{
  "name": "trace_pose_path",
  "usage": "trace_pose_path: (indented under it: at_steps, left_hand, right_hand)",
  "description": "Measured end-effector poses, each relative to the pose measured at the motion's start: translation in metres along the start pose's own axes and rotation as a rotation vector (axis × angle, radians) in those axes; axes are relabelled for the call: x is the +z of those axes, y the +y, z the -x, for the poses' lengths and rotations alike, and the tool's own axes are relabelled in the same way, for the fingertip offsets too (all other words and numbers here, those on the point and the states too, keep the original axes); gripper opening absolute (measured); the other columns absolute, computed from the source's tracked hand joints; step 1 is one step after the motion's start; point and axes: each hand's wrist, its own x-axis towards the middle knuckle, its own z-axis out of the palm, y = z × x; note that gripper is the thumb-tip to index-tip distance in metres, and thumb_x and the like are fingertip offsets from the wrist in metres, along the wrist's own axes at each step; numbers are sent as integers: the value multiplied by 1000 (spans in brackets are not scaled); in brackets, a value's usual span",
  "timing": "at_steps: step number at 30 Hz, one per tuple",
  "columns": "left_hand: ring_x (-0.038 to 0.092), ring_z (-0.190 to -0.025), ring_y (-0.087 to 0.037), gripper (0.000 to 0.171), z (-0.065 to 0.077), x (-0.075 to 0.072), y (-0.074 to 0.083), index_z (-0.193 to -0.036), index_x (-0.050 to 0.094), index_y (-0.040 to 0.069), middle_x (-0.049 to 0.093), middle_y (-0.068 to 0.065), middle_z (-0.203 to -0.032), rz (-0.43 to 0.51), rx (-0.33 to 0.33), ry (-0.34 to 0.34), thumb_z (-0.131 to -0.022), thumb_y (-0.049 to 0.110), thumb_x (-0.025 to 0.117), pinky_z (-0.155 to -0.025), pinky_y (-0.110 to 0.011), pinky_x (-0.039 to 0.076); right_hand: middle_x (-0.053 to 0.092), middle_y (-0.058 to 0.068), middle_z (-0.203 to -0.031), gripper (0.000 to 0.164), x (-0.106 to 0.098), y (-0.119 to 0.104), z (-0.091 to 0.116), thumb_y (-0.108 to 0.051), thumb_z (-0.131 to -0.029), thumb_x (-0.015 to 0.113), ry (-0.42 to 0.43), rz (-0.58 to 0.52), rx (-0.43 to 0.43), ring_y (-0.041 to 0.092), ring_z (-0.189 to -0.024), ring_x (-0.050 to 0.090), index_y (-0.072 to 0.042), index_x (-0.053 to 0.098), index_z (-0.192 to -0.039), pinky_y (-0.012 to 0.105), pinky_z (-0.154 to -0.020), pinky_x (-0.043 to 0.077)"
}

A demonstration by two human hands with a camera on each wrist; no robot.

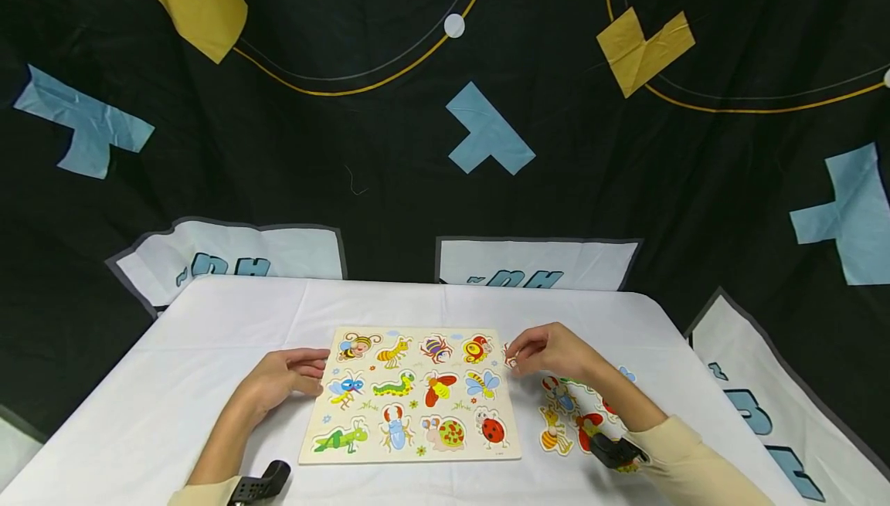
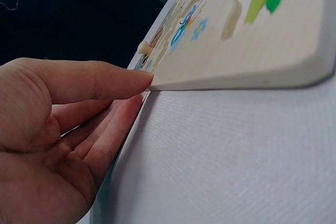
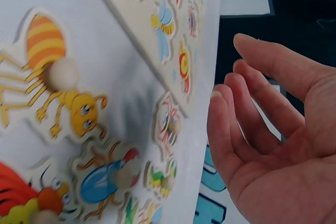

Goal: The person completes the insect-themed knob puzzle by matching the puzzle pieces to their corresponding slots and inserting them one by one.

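A wooden puzzle board printed with bright insects lies flat on the table. My left hand touches its left edge with thumb and fingertips, fingers mostly straight; the left wrist view shows the thumb against the edge. A round knob stands on the board just beyond that hand. My right hand hovers by the board's upper right corner, near a loose spider piece. In the right wrist view its fingers are loosely bent, apart from the piece, with nothing between them.
Loose knobbed pieces lie right of the board, under my right forearm: an ant piece, a blue beetle piece, a red-winged insect piece and others. A white cloth covers the table. A black curtain hangs behind.
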Motion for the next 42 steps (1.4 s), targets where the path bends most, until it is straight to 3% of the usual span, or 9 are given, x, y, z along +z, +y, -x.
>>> trace_pose_path:
  at_steps: [8,16,31,42]
  left_hand:
    - [64,-90,-19,68,0,0,0,-126,58,-2,68,-9,-103,-4,1,-6,-61,-3,78,-75,-25,49]
    - [64,-90,-19,67,0,0,-1,-126,58,-1,68,-10,-103,-6,-1,-4,-63,-3,78,-74,-25,48]
    - [64,-92,-18,67,-2,-2,-2,-127,58,-1,68,-10,-105,2,6,-19,-63,-2,78,-75,-24,48]
    - [64,-92,-19,67,-2,-2,-2,-127,57,-2,68,-11,-105,18,13,-28,-64,-3,78,-74,-24,49]
  right_hand:
    - [64,7,-78,26,-6,15,14,-10,-72,78,-108,-22,18,18,-71,58,-1,70,-96,36,-69,48]
    - [67,7,-76,23,-9,27,23,-15,-71,80,-218,15,62,18,-69,60,-5,71,-90,35,-69,47]
    - [68,10,-73,24,-13,38,36,-10,-68,81,-357,-28,129,13,-62,57,-4,72,-90,27,-56,43]
    - [65,4,-71,24,-10,41,39,-7,-67,81,-405,-33,136,10,-57,52,-5,73,-89,26,-50,37]
